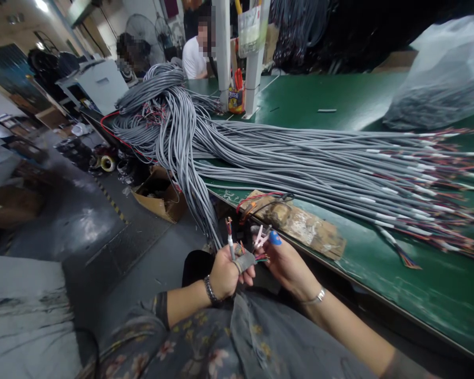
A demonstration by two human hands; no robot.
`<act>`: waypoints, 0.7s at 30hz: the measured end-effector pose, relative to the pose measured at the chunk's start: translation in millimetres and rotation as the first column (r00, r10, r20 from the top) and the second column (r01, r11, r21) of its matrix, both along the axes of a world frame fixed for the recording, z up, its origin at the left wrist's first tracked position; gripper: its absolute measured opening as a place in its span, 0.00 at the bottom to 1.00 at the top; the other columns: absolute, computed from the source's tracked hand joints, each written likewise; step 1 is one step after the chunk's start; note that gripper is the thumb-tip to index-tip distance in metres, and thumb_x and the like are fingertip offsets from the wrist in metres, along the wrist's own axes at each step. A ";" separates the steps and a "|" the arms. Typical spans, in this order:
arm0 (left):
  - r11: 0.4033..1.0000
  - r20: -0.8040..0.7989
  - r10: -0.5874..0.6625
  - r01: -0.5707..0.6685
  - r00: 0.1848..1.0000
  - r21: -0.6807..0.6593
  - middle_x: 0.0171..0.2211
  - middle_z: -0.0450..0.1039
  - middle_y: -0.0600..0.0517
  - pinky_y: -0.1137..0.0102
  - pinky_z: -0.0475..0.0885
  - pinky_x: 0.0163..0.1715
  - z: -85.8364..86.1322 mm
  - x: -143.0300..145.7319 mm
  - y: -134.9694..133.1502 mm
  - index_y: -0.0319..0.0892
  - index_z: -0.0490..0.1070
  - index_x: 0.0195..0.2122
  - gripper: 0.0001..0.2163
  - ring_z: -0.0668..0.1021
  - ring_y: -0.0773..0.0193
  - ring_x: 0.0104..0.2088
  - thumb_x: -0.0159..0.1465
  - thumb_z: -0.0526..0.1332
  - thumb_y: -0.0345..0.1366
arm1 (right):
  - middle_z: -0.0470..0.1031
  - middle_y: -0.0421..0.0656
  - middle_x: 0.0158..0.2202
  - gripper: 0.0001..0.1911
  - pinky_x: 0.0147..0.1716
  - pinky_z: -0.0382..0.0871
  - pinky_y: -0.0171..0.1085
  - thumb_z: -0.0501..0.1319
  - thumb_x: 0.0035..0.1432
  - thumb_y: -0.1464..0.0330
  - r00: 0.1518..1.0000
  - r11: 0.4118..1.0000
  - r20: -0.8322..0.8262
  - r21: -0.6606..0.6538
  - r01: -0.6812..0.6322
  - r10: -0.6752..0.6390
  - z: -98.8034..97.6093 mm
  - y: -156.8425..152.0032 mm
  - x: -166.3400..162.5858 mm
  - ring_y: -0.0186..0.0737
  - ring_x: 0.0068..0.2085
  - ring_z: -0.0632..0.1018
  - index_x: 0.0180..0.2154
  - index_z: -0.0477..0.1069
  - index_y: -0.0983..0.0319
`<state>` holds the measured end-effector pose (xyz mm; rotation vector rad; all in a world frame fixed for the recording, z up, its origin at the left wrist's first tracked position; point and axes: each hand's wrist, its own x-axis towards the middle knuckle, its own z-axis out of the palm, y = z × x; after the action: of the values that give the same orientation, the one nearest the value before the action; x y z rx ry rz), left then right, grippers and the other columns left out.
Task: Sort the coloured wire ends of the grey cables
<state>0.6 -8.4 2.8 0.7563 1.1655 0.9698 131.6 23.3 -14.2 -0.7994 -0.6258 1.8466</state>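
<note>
Head view gives a green table (414, 300), bare at the near right, its edge (383, 300) near the right forearm (349, 321); gray cables (268, 150) stretch across it and spill over, and a cardboard strip (319, 239) lies along the edge, leaving open room before the shirt (205, 337). There the left hand (224, 273) curls around a cable end (231, 251) while the right hand (286, 260) seems to pinch a small metal clip (262, 238); steadying the cable just below its colored wires (228, 225) should spare them nicks
</note>
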 end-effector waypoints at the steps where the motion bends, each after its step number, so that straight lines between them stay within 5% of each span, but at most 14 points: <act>1: 1.000 -0.002 0.002 -0.002 1.000 -0.004 0.13 0.68 0.55 0.79 0.52 0.09 -0.3 0.4 0.1 0.39 0.63 0.20 0.17 0.67 0.73 0.10 0.47 0.66 0.47 | 0.70 0.38 0.21 0.20 0.25 0.63 0.34 0.67 0.45 0.50 1.000 1.000 -0.022 -0.019 -0.019 0.019 -1.9 1.1 0.1 0.33 0.24 0.68 0.27 0.75 0.61; 12: 0.999 -0.023 -0.003 0.002 1.000 -0.044 0.13 0.68 0.55 0.79 0.52 0.09 -2.8 1.9 0.4 0.40 0.63 0.21 0.16 0.67 0.72 0.10 0.46 0.66 0.47 | 0.76 0.37 0.25 0.16 0.20 0.64 0.32 0.73 0.40 0.58 0.984 0.985 -0.176 -0.164 -0.045 0.016 -12.4 5.8 -1.6 0.32 0.22 0.69 0.31 0.77 0.58; 21: 1.000 -0.024 0.006 -0.006 1.000 0.003 0.13 0.68 0.54 0.78 0.53 0.10 -4.8 -8.2 -5.9 0.40 0.63 0.19 0.17 0.68 0.73 0.10 0.47 0.65 0.48 | 0.77 0.41 0.27 0.24 0.25 0.66 0.34 0.66 0.41 0.46 0.985 0.986 -0.147 -0.125 -0.106 0.087 -8.6 1.5 2.5 0.33 0.24 0.71 0.30 0.77 0.59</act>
<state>-7.6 -14.3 -2.0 0.7697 1.1881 0.9696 134.1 24.8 -22.9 -0.7275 -0.4628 2.0307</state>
